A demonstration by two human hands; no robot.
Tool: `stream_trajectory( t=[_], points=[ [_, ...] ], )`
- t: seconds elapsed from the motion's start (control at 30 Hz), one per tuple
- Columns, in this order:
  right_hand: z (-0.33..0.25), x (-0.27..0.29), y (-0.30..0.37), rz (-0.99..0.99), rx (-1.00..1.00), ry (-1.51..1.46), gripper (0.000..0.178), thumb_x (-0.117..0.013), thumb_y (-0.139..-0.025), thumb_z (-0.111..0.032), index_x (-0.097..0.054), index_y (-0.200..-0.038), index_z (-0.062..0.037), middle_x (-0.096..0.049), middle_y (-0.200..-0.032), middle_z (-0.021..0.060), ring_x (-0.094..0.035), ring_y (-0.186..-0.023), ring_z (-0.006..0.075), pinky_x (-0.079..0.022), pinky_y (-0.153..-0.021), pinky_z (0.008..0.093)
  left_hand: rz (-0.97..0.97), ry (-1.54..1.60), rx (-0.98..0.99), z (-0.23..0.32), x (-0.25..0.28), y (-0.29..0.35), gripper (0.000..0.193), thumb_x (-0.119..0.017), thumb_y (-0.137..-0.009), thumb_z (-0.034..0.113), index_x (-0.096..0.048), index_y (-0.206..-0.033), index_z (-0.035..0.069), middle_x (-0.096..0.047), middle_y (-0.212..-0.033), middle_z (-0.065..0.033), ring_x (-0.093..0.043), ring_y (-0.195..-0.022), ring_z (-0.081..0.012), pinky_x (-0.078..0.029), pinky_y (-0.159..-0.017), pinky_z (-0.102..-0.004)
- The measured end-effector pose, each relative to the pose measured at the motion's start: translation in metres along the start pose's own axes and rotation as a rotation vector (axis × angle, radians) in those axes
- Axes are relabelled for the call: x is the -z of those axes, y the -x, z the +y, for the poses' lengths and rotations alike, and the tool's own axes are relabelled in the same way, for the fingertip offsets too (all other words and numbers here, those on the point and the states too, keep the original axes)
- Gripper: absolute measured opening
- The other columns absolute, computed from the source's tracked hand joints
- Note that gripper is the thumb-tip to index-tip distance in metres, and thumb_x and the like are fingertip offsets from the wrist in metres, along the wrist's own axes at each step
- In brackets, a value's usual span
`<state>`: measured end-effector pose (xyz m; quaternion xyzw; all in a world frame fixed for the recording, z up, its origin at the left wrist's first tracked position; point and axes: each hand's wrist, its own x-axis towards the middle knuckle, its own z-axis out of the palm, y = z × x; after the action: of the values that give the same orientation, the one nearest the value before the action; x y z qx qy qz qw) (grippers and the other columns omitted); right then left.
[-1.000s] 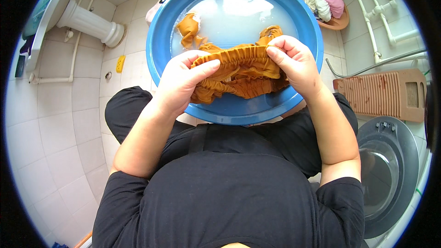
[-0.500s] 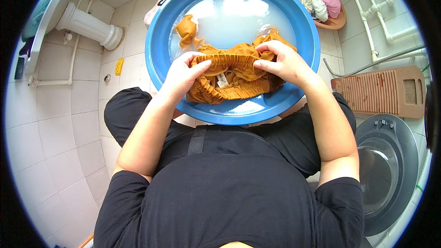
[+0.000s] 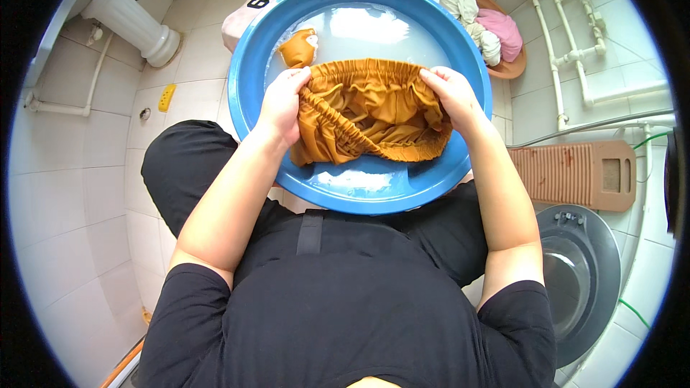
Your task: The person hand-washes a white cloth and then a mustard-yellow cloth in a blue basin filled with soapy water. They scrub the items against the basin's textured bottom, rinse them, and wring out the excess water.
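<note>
Mustard-brown trousers (image 3: 374, 111) with a gathered elastic waistband are stretched between my two hands over a large blue basin (image 3: 248, 93). My left hand (image 3: 282, 106) is closed on the left end of the waistband. Closed on its right end is my right hand (image 3: 454, 97). The waist opening faces me, showing the wrinkled inside. Cloudy water (image 3: 424, 39) fills the far part of the basin. A puffed-up bit of the same cloth (image 3: 298, 49) rises from the water at the left.
At the far right, an orange-brown basin (image 3: 512, 68) holds white and pink clothes. A brown ribbed washboard (image 3: 568, 172) and a dark grey basin (image 3: 575, 280) are on my right. White pipes (image 3: 553, 65) line the right wall; a white pedestal (image 3: 129, 21) stands far left.
Both hands have moved apart, pulling the waistband wide and straight. The waist opening has spread, and the white label inside no longer shows. The view has shifted slightly.
</note>
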<state>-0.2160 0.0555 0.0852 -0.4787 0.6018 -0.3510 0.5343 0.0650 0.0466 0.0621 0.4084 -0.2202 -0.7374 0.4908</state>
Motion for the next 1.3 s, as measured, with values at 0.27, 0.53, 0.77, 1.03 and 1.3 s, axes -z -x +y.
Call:
stream_trajectory(
  t=[0.27,0.53,0.77,1.03,1.3],
  points=[
    [0.033,-0.038,-0.107,0.047,0.097,0.659,0.039,-0.056,-0.083,-0.038,-0.061,-0.106,-0.0063,-0.064,-0.099,0.0170,-0.060,-0.092,0.0335,-0.045,-0.082,0.0375,-0.053,0.457,0.291,-0.017,-0.012,-0.045,0.035,-0.046,-0.089,0.024,-0.053,-0.109,-0.004,-0.059,-0.108,-0.0169,-0.058,-0.096,-0.0293,-0.046,-0.089,-0.0406],
    [0.049,-0.058,-0.131,0.187,-0.247,0.972,0.047,-0.061,-0.076,-0.045,-0.061,-0.110,-0.0127,-0.054,-0.119,0.0149,-0.055,-0.104,0.0297,-0.044,-0.088,0.0357,0.144,0.301,0.150,-0.040,0.000,-0.070,0.028,-0.057,-0.085,0.013,-0.045,-0.107,0.000,-0.055,-0.101,-0.0140,-0.056,-0.090,-0.0241,-0.048,-0.079,-0.0400],
    [0.026,-0.116,-0.103,0.040,0.566,0.390,0.023,-0.062,-0.077,-0.019,-0.062,-0.091,-0.0004,-0.056,-0.097,0.0127,-0.056,-0.089,0.0253,-0.045,-0.079,0.0328,0.199,0.410,0.151,-0.054,0.007,-0.089,0.022,-0.046,-0.090,0.020,-0.053,-0.102,0.003,-0.058,-0.101,-0.0117,-0.057,-0.092,-0.0251,-0.047,-0.083,-0.0394],
    [-0.021,-0.159,-0.038,0.031,0.749,0.526,0.026,-0.064,-0.077,-0.021,-0.055,-0.059,-0.0038,-0.052,-0.064,0.0127,-0.053,-0.060,0.0282,-0.044,-0.058,0.0362,0.177,0.304,0.209,-0.038,0.003,-0.070,0.028,-0.046,-0.091,0.034,-0.054,-0.105,0.010,-0.056,-0.090,-0.0055,-0.054,-0.082,-0.0177,-0.046,-0.070,-0.0333],
    [-0.017,-0.166,-0.040,0.055,0.795,0.602,0.022,-0.059,-0.077,-0.021,-0.057,-0.059,-0.0082,-0.058,-0.065,0.0129,-0.058,-0.061,0.0298,-0.047,-0.056,0.0373,0.040,0.257,0.328,-0.031,0.009,-0.068,0.026,-0.043,-0.092,0.032,-0.047,-0.080,0.010,-0.050,-0.074,-0.0065,-0.049,-0.070,-0.0183,-0.043,-0.061,-0.0333]
  ],
)
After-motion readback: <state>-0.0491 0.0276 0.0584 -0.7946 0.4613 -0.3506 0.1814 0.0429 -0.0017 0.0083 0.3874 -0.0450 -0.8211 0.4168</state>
